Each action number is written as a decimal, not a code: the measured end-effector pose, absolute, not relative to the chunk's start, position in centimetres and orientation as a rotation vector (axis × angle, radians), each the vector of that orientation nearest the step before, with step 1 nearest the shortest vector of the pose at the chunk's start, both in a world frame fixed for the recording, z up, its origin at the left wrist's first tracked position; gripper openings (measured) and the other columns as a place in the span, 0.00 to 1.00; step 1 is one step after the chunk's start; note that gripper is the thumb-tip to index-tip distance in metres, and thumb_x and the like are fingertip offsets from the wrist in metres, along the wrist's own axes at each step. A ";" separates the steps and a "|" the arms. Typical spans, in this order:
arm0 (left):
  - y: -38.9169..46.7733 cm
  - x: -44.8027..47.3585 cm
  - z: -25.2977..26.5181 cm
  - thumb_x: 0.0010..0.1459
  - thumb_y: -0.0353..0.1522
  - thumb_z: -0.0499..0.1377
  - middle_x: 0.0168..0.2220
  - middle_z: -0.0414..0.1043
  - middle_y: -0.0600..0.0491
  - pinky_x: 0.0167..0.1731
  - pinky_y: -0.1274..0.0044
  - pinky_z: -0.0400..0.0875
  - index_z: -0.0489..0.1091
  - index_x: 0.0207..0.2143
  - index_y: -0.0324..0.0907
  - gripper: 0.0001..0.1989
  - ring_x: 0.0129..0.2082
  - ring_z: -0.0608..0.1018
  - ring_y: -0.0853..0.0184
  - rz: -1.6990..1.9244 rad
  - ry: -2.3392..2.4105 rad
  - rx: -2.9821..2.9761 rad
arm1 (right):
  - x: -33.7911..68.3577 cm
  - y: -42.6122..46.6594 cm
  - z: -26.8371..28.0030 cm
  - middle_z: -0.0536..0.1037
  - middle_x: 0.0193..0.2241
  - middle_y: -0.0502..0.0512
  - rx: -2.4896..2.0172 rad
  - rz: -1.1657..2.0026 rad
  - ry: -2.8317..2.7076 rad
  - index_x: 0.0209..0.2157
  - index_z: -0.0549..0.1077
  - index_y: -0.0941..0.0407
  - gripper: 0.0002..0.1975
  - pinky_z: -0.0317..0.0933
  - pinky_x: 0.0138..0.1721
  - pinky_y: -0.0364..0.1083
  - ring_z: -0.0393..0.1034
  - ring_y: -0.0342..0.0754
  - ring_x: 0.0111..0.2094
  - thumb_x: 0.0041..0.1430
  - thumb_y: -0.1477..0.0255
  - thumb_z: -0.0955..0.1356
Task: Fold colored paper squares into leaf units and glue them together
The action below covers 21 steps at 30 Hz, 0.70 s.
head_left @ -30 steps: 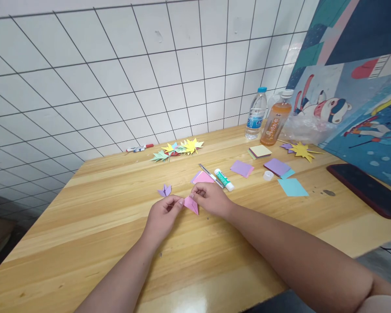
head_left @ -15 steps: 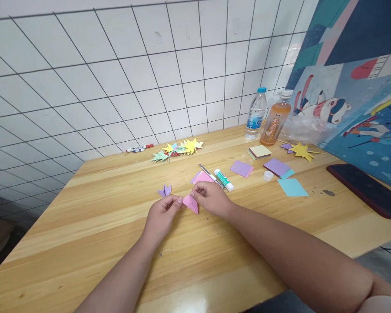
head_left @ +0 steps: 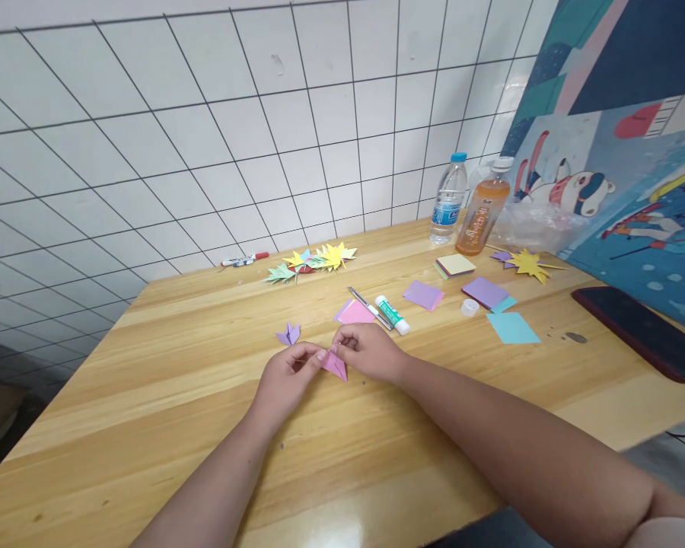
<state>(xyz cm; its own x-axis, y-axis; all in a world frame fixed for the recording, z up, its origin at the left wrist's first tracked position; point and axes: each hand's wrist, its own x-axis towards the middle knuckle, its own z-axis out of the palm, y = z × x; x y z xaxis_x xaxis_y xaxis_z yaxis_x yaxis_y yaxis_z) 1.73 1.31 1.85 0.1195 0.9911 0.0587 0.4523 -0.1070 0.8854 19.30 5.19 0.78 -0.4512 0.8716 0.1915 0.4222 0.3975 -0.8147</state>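
Note:
A small folded piece of pink paper (head_left: pixel 336 367) is pinched between both my hands, low over the wooden table. My left hand (head_left: pixel 288 380) grips its left corner between thumb and fingers. On the upper edge, the thumb and curled fingers of my right hand (head_left: pixel 371 350) press the paper, hiding part of it. Just beyond my left hand lies a folded purple paper piece (head_left: pixel 288 334). Pink paper sheets (head_left: pixel 354 311), a craft knife (head_left: pixel 368 307) and a green-and-white glue stick (head_left: pixel 392 315) lie behind my right hand.
Folded paper stars (head_left: pixel 320 260) and markers (head_left: pixel 245 259) lie near the tiled wall. To the right are purple sheets (head_left: pixel 424 294), a blue sheet (head_left: pixel 514 328), a paper stack (head_left: pixel 455 265), a white cap (head_left: pixel 469 307), a water bottle (head_left: pixel 448 199), an orange drink bottle (head_left: pixel 484 209) and a phone (head_left: pixel 642 331).
My right hand has shifted slightly down and left, its fingertips now closer to my left thumb. The pink paper sits a little lower and shows less of its surface.

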 end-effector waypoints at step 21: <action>1.3 1.8 1.4 0.52 0.39 0.56 0.26 0.74 0.54 0.30 0.78 0.65 0.73 0.28 0.41 0.11 0.28 0.73 0.66 0.861 1.473 1.729 | 19.4 5.1 0.7 0.73 0.24 0.48 -1.098 0.885 -2.140 0.29 0.73 0.56 0.06 0.50 0.24 0.39 0.64 0.40 0.24 0.55 0.71 0.64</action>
<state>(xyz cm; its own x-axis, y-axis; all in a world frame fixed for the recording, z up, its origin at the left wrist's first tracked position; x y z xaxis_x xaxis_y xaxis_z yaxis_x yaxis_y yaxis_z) 1.80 1.27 1.40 0.1332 0.9900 0.0468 0.5266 -0.1107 0.8429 19.36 5.14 0.71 -0.5001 0.8460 0.1846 0.4686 0.4436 -0.7640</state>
